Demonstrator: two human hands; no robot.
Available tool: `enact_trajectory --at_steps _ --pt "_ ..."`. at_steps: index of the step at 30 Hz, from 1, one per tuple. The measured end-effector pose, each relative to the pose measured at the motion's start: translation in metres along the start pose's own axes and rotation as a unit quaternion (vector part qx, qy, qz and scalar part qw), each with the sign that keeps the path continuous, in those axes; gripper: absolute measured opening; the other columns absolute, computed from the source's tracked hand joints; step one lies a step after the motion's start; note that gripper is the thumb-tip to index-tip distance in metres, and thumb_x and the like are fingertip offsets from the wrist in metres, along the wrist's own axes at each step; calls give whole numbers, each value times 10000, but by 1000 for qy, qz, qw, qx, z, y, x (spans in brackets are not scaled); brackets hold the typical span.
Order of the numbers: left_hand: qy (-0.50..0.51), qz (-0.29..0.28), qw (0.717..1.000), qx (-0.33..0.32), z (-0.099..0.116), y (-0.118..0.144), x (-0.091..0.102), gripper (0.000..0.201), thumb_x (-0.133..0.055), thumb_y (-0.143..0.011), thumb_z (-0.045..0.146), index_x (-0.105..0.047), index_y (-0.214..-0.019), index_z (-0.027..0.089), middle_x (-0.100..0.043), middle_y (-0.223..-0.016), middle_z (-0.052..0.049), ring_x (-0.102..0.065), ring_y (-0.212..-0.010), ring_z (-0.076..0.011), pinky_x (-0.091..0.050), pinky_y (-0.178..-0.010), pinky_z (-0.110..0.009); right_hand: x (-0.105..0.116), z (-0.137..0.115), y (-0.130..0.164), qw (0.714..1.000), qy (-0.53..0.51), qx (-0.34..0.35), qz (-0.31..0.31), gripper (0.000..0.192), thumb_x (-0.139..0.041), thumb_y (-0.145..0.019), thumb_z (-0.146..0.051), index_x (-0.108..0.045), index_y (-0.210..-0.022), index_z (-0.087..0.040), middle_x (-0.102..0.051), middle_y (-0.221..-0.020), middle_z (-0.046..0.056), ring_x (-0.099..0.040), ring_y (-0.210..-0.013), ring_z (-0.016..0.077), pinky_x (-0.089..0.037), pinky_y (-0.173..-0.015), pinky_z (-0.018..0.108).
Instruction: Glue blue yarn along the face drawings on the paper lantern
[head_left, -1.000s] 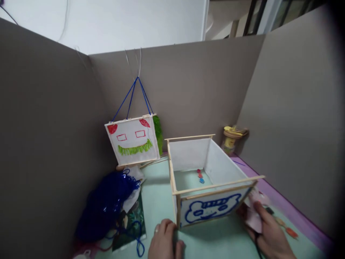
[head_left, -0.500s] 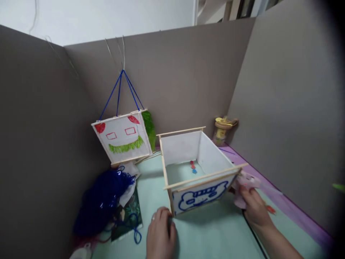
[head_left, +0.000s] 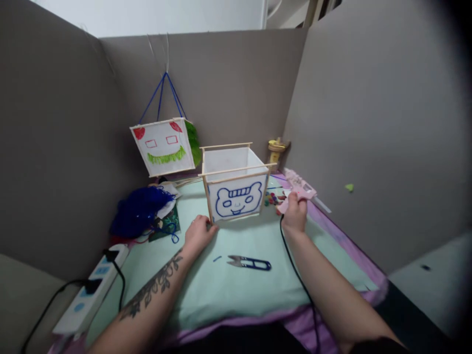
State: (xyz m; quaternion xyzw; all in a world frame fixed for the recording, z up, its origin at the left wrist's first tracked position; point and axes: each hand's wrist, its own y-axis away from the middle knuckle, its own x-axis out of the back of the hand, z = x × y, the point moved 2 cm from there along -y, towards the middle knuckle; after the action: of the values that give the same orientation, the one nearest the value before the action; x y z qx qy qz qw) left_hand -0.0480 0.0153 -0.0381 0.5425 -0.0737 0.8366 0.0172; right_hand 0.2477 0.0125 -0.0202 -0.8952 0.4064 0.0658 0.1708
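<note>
An open-topped paper lantern box (head_left: 238,199) with thin wooden strips along its edges stands upright on the table. A blue animal face is drawn on its front. At its lower left corner, my left hand (head_left: 199,232) has its fingers closed around the edge. My right hand (head_left: 296,214) is wrapped round the handle of a pink hot glue gun (head_left: 304,189), to the right of the box and apart from it. A black cord (head_left: 295,268) runs down from the glue gun. Thread snips (head_left: 250,263) lie in front of the box beside a short blue scrap (head_left: 217,258).
A second lantern (head_left: 162,147) hangs on blue cords at the back left. Blue yarn (head_left: 142,211) and a power strip (head_left: 92,290) lie on the left. Small colourful pieces (head_left: 271,198) and a jar (head_left: 275,155) sit behind the glue gun. Grey panels (head_left: 221,83) enclose the table.
The view has drawn back, showing the snips and power strip. The box's drawn front now faces me more squarely. The glue gun has moved out from beside the box's right edge.
</note>
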Motion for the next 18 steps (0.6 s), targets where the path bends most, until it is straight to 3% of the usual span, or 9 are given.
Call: enact_trajectory --at_steps 4,9,12,14,18 --pt "9 41 999 -3 -1 -3 -3 260 -514 -769 430 -620 -781 193 -611 -928 -88 -562 -865 -241 -346 -644 -291 38 -33 22 992 -118 46 30 286 -456 -816 -498 -417 -906 -229 -568 -697 -46 -568 -539 112 -470 -536 256" --pt "31 43 999 -10 -10 -5 -4 246 -506 -770 415 -607 -735 194 -616 -894 -78 -562 -827 -224 -329 -635 -284 82 -19 45 994 -3 -48 -94 316 -561 -768 -488 -450 -855 -205 -544 -554 -63 -495 -392 95 -341 -353 193" --pt "38 55 998 -10 -17 -5 -1 227 -509 -771 401 -597 -753 193 -617 -904 -78 -558 -836 -220 -331 -645 -279 88 -5 50 983 52 -87 -151 329 -637 -716 -459 -496 -843 -190 -511 -484 -78 -457 -360 88 -321 -328 187" --pt "46 64 997 -3 -22 -5 2 211 -508 -775 386 -587 -770 191 -619 -902 -76 -557 -830 -215 -333 -643 -274 86 -5 53 981 26 -117 -150 335 -660 -686 -454 -503 -819 -190 -514 -493 -76 -467 -372 84 -320 -325 178" --pt "73 67 995 23 -27 -4 9 211 -481 -800 390 -565 -785 197 -634 -833 -51 -559 -768 -193 -334 -610 -259 84 -32 59 967 -82 -192 -143 388 -680 -639 -498 -473 -756 -192 -494 -482 -73 -429 -352 60 -288 -311 150"
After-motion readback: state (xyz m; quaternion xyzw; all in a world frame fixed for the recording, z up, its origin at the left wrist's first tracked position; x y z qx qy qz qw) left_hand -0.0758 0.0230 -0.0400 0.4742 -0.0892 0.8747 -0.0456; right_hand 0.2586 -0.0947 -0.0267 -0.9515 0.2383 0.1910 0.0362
